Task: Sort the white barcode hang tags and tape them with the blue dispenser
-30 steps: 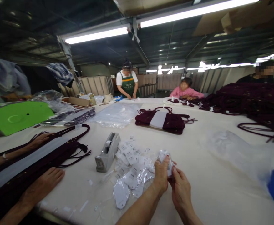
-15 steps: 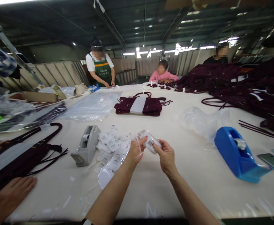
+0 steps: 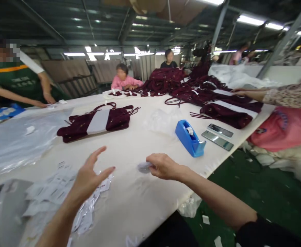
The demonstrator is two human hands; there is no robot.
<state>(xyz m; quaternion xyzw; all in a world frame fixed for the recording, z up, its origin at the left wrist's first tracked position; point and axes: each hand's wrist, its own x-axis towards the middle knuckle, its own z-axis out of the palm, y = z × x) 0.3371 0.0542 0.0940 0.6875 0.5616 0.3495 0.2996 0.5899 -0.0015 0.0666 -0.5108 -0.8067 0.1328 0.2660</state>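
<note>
My left hand [image 3: 88, 175] hangs over the pile of barcode labels [image 3: 54, 187], thumb and fingers spread, with nothing in it. Clear packets of tags [image 3: 87, 209] lie under and beside that wrist. My right hand [image 3: 163, 165] is closed on a small pale packet [image 3: 143, 167], blurred, just above the table [image 3: 130, 202]. Beyond my hands lies a dark maroon handbag [image 3: 118, 120] with a white paper band [image 3: 98, 121] round it.
A blue tape dispenser [image 3: 189, 139] and two phones [image 3: 219, 139] are at the right. A grey tape dispenser [image 3: 8, 209] stands near left. Clear plastic bags [image 3: 19, 137] lie at left, piled maroon bags [image 3: 191, 89] at the back. Several co-workers surround the table; one arm [image 3: 251, 94] reaches in from the right.
My view has swung right. My left hand has let go of the packet both hands held and opened. My right hand has carried the packet rightward, away from the labels.
</note>
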